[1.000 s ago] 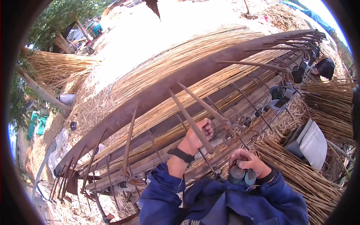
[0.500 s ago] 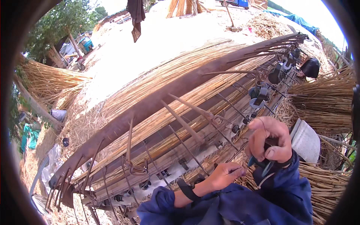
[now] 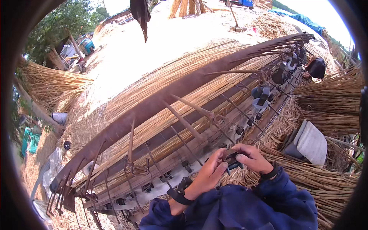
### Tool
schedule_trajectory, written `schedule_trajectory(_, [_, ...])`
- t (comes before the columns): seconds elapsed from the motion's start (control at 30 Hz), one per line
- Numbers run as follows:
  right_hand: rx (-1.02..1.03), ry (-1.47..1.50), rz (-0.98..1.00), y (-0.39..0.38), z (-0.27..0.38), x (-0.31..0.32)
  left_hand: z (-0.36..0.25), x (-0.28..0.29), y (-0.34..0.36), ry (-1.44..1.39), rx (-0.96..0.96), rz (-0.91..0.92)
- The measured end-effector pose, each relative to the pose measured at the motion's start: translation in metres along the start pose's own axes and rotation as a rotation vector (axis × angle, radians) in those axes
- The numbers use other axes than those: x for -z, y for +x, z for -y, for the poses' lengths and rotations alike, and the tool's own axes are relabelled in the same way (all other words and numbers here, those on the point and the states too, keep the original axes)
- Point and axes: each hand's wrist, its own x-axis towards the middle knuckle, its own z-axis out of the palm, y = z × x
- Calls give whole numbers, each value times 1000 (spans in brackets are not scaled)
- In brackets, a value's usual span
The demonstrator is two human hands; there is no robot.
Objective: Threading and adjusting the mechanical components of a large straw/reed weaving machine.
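Note:
My left hand and my right hand meet in front of my chest, above the near edge of a reed-weaving frame. Between their fingertips is a small dark object with a blue-grey edge; the fingers hide most of it, and its kind cannot be made out. Both hands are closed on it, thumbs on the near side. Just beyond them runs a row of thin metal rods with dark clips and spools. A long rusty beam crosses over parallel reeds.
Bundles of reeds lie at the right and lower right. Beside them sits a pale, scoop-like container. Curved metal hooks stick out from the beam. A dark cloth hangs at the top; another reed bundle lies far left.
My right hand has come down and left with the dark object, and my left hand has risen to meet it. The hanging cloth has shifted.

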Motion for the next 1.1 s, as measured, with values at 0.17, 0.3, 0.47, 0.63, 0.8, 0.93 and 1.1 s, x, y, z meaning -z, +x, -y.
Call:
schedule_trajectory(0.17, [191, 118, -349, 42, 18, -18, -11, -13, 3, 15, -198, -207])
schedule_trajectory(0.3, [607, -218, -338, 64, 52, -1, -37, 12, 15, 94, -84, -245])
schedule_trajectory(0.47, [608, 68, -432, 62, 39, -3, -29, 34, 21, -93, -53, -229])
schedule_trajectory(0.63, [147, 320, -459, 25, -26, -5, 73, 138, 39, -66, 265, -992])
schedule_trajectory(0.8, [61, 236, -48, 27, -26, -47, 147, 221, 36, 22, 489, -1064])
schedule_trajectory(0.93, [18, 176, -13, 12, -49, -39, 176, 160, 56, 63, 440, -1057])
schedule_trajectory(1.1, [-43, -10, 137, 28, -44, -44, 126, 92, -4, -236, 381, -982])
